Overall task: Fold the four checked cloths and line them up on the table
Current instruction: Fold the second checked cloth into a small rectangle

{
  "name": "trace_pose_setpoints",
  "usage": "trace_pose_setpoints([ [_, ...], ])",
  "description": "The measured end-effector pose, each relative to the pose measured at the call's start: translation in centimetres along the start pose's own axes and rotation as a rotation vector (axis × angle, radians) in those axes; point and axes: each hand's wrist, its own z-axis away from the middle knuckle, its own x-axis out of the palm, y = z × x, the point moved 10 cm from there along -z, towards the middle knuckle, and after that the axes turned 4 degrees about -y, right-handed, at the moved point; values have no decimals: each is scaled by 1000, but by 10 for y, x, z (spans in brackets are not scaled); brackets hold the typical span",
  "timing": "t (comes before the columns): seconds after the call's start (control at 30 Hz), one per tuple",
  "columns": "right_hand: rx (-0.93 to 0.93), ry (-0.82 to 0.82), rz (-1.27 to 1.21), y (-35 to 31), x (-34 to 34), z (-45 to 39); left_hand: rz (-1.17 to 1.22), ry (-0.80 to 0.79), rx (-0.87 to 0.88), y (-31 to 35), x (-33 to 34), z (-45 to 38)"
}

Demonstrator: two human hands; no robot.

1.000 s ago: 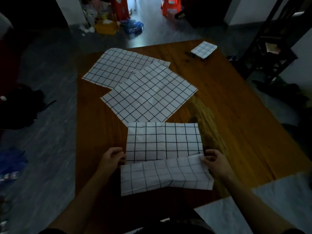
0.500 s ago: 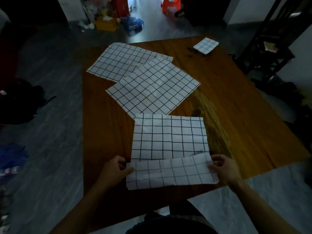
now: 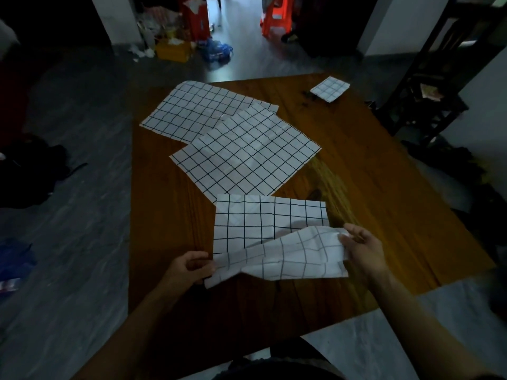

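The left hand (image 3: 189,267) pinches the near-left corner of the thin white black-checked cloth (image 3: 270,231) lying at the near edge of the brown wooden worktop (image 3: 384,187). The right hand (image 3: 362,248) pinches the near-right corner, lifted higher. The hands are well apart. The cloth sags between them: it looks light, limp and easily creased, best held by its corners.

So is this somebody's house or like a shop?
Most likely a home, a dim living or dining room. There is a wooden table with a dark wooden chair beside it, a tiled floor, and household clutter by the far doorway: an orange plastic stool and a yellow box.
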Motion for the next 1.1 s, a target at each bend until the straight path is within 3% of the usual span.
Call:
trace_pose_setpoints([
  [0.27, 38, 82, -245, -20, -2, -31, -17, -24, 35, 7, 8, -6],
  [0.37, 49, 111, -258, -23, -1, -45, -169, -62, 107, 16, 16, -9],
  [0.5, 53, 141, -184, -24, -2, -63, -302, 48, 159, 25, 17, -17],
  [0.7, 36, -19, 69, -24, 7, -83, -84, 89, 183, 37, 26, -21],
  [0.87, -31, -58, 301, -13, -3, -63, -64, 137, 175, 42, 28, -25],
  [1.1, 6, -185, 269, 25, -11, -13, -70, 170, 180, 47, 27, -28],
])
